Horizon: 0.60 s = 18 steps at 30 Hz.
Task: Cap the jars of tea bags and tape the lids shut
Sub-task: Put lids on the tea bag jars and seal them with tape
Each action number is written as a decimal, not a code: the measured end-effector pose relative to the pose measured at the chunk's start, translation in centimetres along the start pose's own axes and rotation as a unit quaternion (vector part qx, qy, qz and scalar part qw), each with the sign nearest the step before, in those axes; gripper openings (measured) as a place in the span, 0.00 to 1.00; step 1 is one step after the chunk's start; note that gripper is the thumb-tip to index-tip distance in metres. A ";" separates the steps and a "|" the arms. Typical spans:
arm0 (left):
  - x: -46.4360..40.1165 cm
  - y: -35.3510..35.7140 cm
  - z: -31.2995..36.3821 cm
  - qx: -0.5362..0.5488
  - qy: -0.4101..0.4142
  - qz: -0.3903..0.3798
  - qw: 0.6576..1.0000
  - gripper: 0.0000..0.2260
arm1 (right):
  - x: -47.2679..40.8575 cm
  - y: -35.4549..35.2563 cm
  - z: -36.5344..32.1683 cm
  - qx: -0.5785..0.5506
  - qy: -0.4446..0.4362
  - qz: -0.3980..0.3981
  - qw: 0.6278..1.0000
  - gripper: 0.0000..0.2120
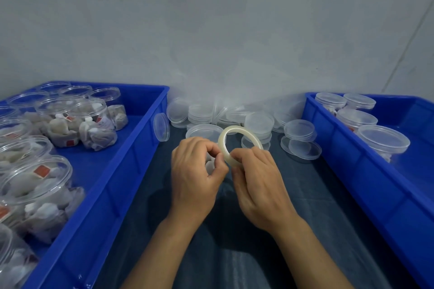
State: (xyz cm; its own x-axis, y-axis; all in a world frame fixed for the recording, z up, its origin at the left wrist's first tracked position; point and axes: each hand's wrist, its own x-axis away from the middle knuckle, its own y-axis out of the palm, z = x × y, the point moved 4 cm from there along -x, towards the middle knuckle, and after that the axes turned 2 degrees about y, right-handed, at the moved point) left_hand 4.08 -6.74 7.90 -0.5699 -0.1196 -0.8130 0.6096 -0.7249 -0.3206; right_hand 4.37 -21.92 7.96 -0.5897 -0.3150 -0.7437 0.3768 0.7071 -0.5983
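right hand (254,179) holds the tape roll (232,142) steady above the desk (305,206) | left hand (196,171) pinches at the roll's edge, likely hunting the loose end | open jars (94,122) wait in left bin (131,162) | lids (259,123) piled behind

Tape roll (229,145), gripped between both hands: translucent, glossy film. Lids (299,129) beyond the hands: clear, smooth plastic. Jars (92,124) left of the left hand: clear glossy plastic. Bins (131,166) flanking the hands: blue, semi-gloss moulded plastic. Surface (305,195) beneath the hands: dark matt cloth.
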 end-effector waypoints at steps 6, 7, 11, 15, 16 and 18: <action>0.3 0.0 0.0 0.008 -0.002 0.014 1.000 0.04 | 0.1 0.1 0.3 -0.009 0.019 0.015 1.000 0.06; 0.3 0.0 0.0 0.017 -0.005 0.020 1.000 0.03 | 0.1 0.1 0.4 -0.011 0.024 0.017 1.000 0.05; 0.6 0.0 0.4 0.007 0.030 0.022 0.999 0.07 | 0.2 0.1 0.6 -0.016 0.033 0.031 0.999 0.06; 0.7 0.1 0.7 -0.006 0.044 0.038 0.998 0.05 | 0.2 0.2 0.6 -0.012 0.031 0.038 0.999 0.05; 0.7 0.1 0.8 -0.003 0.043 0.038 0.998 0.04 | 0.2 0.1 0.6 -0.009 0.031 0.040 0.999 0.06; 0.6 -0.1 0.8 0.003 0.037 0.034 0.999 0.03 | 0.2 0.1 0.7 -0.003 0.031 0.038 0.999 0.06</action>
State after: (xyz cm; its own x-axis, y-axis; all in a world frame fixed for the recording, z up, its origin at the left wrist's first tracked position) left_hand 3.24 -7.30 7.82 -0.4851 -0.1183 -0.8664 0.6422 -0.7206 -0.2612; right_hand 4.78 -22.35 7.56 -0.6023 -0.2211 -0.7670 0.4179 0.7314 -0.5389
